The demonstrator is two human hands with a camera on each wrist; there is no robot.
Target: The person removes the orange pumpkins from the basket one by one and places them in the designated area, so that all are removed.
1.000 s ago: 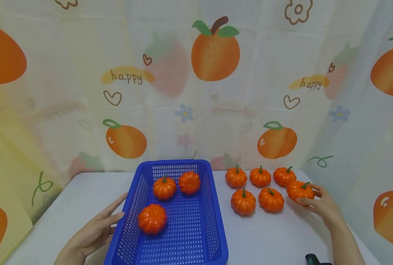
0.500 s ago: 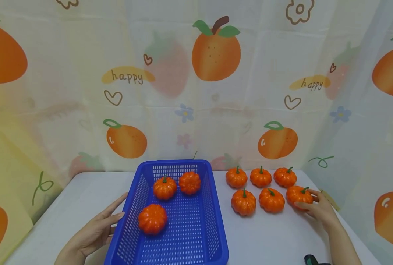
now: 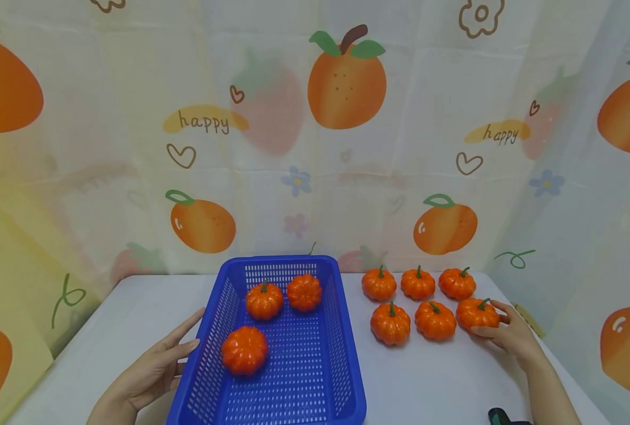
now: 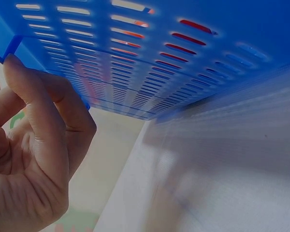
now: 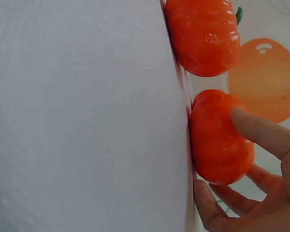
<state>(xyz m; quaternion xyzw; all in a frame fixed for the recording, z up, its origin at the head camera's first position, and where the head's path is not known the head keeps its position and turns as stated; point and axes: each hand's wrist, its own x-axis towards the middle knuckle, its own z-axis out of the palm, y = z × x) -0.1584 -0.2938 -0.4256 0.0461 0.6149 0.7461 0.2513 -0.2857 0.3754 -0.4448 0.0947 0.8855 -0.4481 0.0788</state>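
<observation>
My right hand (image 3: pixel 511 336) holds a small orange toy pumpkin (image 3: pixel 476 314) at the right end of the front row on the white table. The right wrist view shows the thumb on one side of this pumpkin (image 5: pixel 220 140) and the fingers around its lower end. My left hand (image 3: pixel 153 366) touches the left rim of a blue plastic basket (image 3: pixel 357 378), fingers fairly straight. From the left wrist, its fingertips (image 4: pixel 19 72) meet the rim from outside. Inside the basket lie three pumpkins (image 3: pixel 245 350).
Several more pumpkins (image 3: pixel 391 323) stand in two rows right of the basket. A dark object (image 3: pixel 499 416) lies at the front edge near the right forearm. A fruit-print curtain (image 3: pixel 347 177) hangs behind the table (image 3: pixel 421 383).
The pumpkin in my right hand has come down slightly and shifted a little left, closer to its neighbour. My left hand and the basket have stayed put.
</observation>
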